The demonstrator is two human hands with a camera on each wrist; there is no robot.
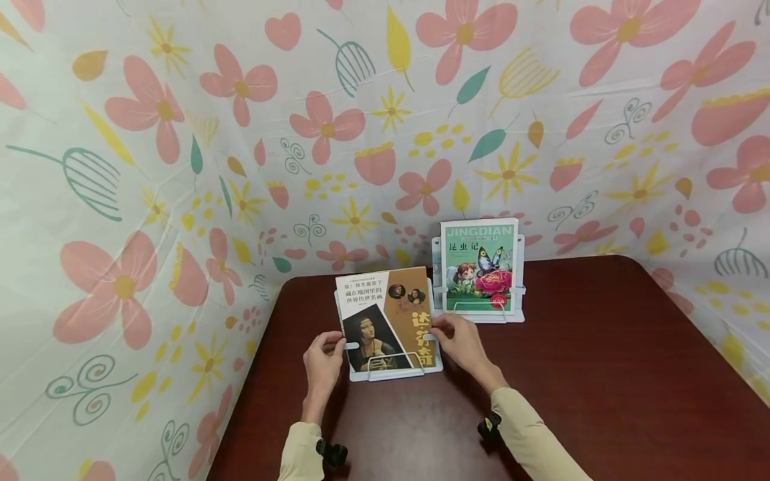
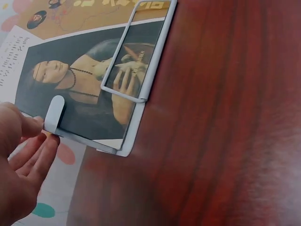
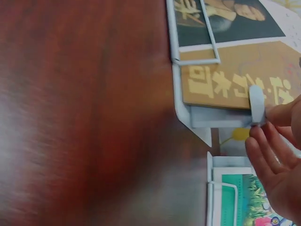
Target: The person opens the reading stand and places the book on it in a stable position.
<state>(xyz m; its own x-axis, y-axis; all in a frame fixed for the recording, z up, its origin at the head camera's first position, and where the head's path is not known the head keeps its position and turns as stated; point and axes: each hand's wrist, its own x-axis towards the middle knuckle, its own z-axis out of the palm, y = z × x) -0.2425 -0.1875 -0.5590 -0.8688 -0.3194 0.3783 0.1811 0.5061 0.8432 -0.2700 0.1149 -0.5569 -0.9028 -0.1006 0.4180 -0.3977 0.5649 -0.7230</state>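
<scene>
A brown and white book (image 1: 394, 294) with a portrait on its cover leans on a white book stand (image 1: 359, 377). A wire loop (image 2: 126, 52) at the stand's foot crosses the cover's lower part. On one side my left hand (image 1: 323, 364) pinches the left page clip (image 2: 54, 113) at its outer end, thumb above and fingers beneath. Across from it, my right hand (image 1: 462, 342) holds the right page clip (image 3: 257, 104) between thumb and fingers. Both clips lie over the cover's edges.
Behind and to the right stands a second white stand (image 1: 520, 262) with a green book (image 1: 479, 264) on it. Both stand on a dark red-brown table (image 1: 589, 374). A flower-patterned sheet (image 1: 385, 120) hangs behind the table and along its sides.
</scene>
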